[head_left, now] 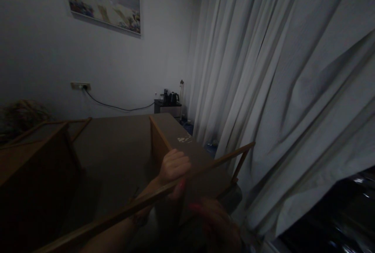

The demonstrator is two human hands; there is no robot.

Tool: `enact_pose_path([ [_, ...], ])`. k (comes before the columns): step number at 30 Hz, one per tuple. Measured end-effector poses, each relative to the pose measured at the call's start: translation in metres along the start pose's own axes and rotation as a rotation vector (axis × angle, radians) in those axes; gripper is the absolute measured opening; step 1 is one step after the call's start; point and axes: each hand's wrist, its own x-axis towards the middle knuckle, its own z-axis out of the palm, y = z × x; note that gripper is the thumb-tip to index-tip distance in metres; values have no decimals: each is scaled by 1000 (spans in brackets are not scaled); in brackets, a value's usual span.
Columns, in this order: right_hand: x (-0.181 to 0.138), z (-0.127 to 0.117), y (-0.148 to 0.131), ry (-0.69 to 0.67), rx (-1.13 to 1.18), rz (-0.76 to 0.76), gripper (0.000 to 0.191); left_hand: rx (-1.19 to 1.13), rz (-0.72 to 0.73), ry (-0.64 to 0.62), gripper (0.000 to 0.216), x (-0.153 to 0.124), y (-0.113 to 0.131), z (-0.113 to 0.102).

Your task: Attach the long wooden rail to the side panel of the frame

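Head view: the left hand (174, 167), lower centre, is clamped around a slanting wooden rail (228, 157) above a brown panel (117, 155). The right hand (218, 221), bottom centre-right, lies in shadow; its grip cannot be told. A curtain (278, 88) fills the right of the frame, and a painting (102, 0) hangs upper left.

Red polish is on the nails of my left hand (174, 167), at the wooden rail (228, 156), and my right hand (218, 227), below it.

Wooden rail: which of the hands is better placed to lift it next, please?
Left, probably: the left hand is closed around the wooden rail, while the right hand sits lower, its hold too dark to tell.
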Motion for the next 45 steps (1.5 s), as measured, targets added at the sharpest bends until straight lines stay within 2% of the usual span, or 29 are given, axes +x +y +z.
enact_pose_path([
  [6,3,-2,0,-28,-41,-24,28,-23,74,3,54,-5,-11,7],
  [10,0,-3,7,-22,18,-22,23,-7,128,10,57,-4,-15,8],
  [15,16,-2,6,88,93,10,15,15,59,-39,60,-2,-8,4],
  [18,25,4,-1,163,90,30,21,-5,26,-30,56,-4,-7,4],
  [21,18,15,-5,237,71,157,21,-13,52,-14,51,-6,-10,7],
  [23,6,23,-5,367,-3,324,17,-16,64,-10,48,-8,-12,8],
  [26,-10,32,-3,369,28,467,18,-29,66,-17,47,-8,-15,10],
  [28,-16,33,-1,364,80,453,19,-24,76,-8,48,-9,-16,11],
  [31,-15,27,2,315,88,310,22,-2,97,21,47,-9,-18,12],
  [37,-15,14,5,178,-118,110,23,19,105,28,49,-11,-19,14],
  [40,-20,15,1,144,-159,155,28,0,102,19,49,-9,-18,13],
  [43,-16,17,-4,53,-17,236,35,-18,91,3,50,-6,-15,10],
  [45,-8,15,-6,-12,68,188,30,-12,60,-11,55,-3,-11,7],
])
